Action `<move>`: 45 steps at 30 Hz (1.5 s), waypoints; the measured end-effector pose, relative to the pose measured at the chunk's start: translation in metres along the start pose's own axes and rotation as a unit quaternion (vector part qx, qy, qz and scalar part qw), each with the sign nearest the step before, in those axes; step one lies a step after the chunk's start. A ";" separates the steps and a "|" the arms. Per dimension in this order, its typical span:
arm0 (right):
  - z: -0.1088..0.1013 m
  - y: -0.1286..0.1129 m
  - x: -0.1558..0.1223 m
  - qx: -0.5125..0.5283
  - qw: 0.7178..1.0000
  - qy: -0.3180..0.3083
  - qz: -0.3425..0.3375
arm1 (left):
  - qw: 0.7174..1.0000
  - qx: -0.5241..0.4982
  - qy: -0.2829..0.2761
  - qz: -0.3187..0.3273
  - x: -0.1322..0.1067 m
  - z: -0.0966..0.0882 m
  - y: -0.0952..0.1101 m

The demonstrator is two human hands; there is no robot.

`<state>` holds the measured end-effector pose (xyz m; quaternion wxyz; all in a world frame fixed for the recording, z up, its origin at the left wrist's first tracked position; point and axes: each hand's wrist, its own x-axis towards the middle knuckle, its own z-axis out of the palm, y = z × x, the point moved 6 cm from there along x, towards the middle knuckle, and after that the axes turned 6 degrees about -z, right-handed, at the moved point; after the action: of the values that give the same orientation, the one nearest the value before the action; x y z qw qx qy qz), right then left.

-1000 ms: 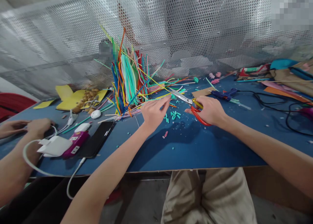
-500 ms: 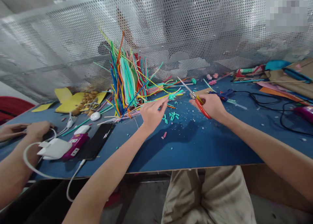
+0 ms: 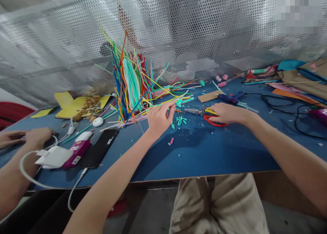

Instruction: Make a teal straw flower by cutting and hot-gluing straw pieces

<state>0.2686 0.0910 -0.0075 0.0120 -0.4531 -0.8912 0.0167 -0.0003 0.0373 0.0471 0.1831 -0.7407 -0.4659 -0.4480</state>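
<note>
Scissors: one pair of scissors [image 3: 195, 111], right of the middle of the frame, low over the blue table [image 3: 158, 162]; whether it rests on the surface cannot be told.
Direction: its tips point to the left of the frame, toward the left hand; the long axis runs nearly level across the picture, handles at the right end, blades looking together.
Right hand: the person's right hand [image 3: 226, 113] is closed around the yellow handle, beside the red loop.
Left hand: the person's left hand [image 3: 159, 118], at the centre, pinches a green piece [image 3: 179, 103] between thumb and fingers.
Green bits: a small scatter of green bits [image 3: 181, 120] just below the pinch, too crowded to count.
Pink clusters: three pink clusters [image 3: 221, 84], upper right of centre.
Glue gun: one glue gun [image 3: 231, 97], tip near one piece of cardboard [image 3: 208, 96].
Phone: one phone [image 3: 99, 148], lower left, beside one purple power block [image 3: 76, 154].
Stems: a bundle of fuzzy stems [image 3: 133, 84], upper left of centre, too many to count.
Co-worker: two hands [image 3: 38, 136] at the left edge.
Change: half a second ago the blades slanted toward the upper left; now they lie lower and nearly level, and more cardboard shows. The left hand has barely moved.
</note>
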 end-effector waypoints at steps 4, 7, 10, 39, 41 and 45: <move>-0.007 -0.003 -0.002 0.018 0.998 0.029 -0.048 | 0.999 -0.004 -0.017 0.028 -0.002 0.003 0.004; -0.025 -0.011 -0.004 0.093 0.989 0.105 -0.054 | 0.999 0.004 -0.027 0.037 -0.003 0.005 0.006; -0.040 -0.026 -0.005 0.142 0.969 0.191 -0.070 | 0.998 0.010 -0.045 0.043 -0.004 0.008 0.008; -0.031 -0.059 0.002 0.214 0.949 0.194 -0.126 | 0.981 0.004 -0.098 0.170 -0.005 0.016 0.010; -0.030 -0.059 0.003 0.213 0.948 0.195 -0.130 | 0.981 0.008 -0.095 0.167 -0.005 0.015 0.009; -0.028 -0.060 0.004 0.209 0.950 0.188 -0.137 | 0.979 0.015 -0.121 0.161 -0.004 0.016 0.008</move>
<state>0.2184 0.0596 0.0225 0.2760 -0.3089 -0.9028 0.1155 0.0144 0.0423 0.0362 0.2063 -0.8519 -0.3657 -0.3130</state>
